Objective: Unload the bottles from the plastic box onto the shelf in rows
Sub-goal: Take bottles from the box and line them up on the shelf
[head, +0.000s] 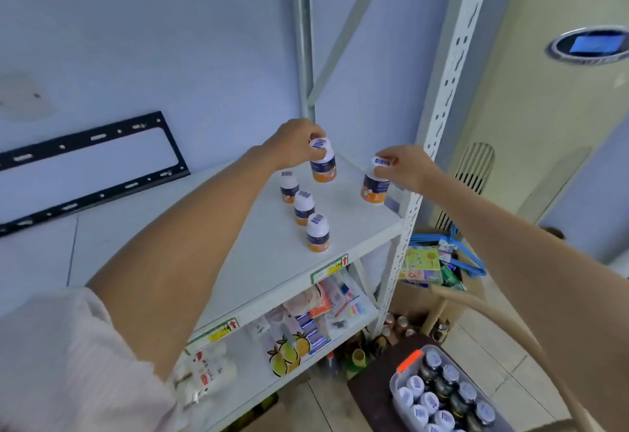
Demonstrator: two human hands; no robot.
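On the white top shelf (272, 254) three small white-capped bottles with blue and orange labels stand in a row (304, 207). My left hand (296, 140) grips the cap of a further bottle (323, 166) at the back of the shelf. My right hand (406, 167) holds another bottle (375, 186) by its cap near the shelf's right edge. Whether the two held bottles rest on the shelf is unclear. The clear plastic box (396, 385) with an orange latch sits low at the right, with several bottles inside.
A perforated white upright (442, 98) rises at the shelf's right corner. The lower shelf (360, 316) carries packets and batteries. A cardboard box of goods (429, 270) and an air conditioner (544, 108) stand to the right. A black metal frame (92, 172) leans on the wall.
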